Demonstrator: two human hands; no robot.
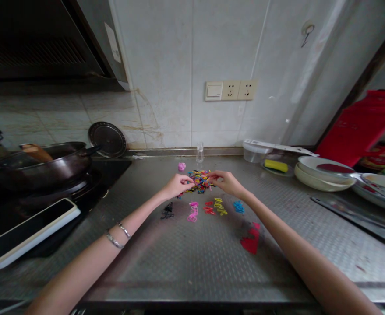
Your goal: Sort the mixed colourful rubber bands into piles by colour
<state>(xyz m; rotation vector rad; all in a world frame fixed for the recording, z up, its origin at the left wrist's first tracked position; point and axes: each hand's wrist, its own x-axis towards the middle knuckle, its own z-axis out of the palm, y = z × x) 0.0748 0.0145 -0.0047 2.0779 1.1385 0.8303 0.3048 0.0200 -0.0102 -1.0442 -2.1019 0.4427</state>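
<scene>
A mixed pile of small coloured rubber bands (200, 182) lies on the metal counter. At its left edge is my left hand (178, 184), fingertips pinched together; whatever is between them is too small to make out. My right hand (225, 181) reaches the pile's right edge, thumb and fingers drawn together, their contents also unclear. Nearer to me, separate bunches lie in a row: black bands (167, 211), pink bands (192, 211), red bands (209, 208), yellow bands (220, 206) and blue bands (238, 207). Behind my left hand sits a pink bundle (181, 166).
A clear glass bottle (199, 153) stands by the wall. On the left are a stove with a wok (61, 164) and a white-edged device (37, 236). A red torn piece (251, 239) lies near my right forearm. Bowls (323, 175) and a red thermos (359, 127) occupy the right.
</scene>
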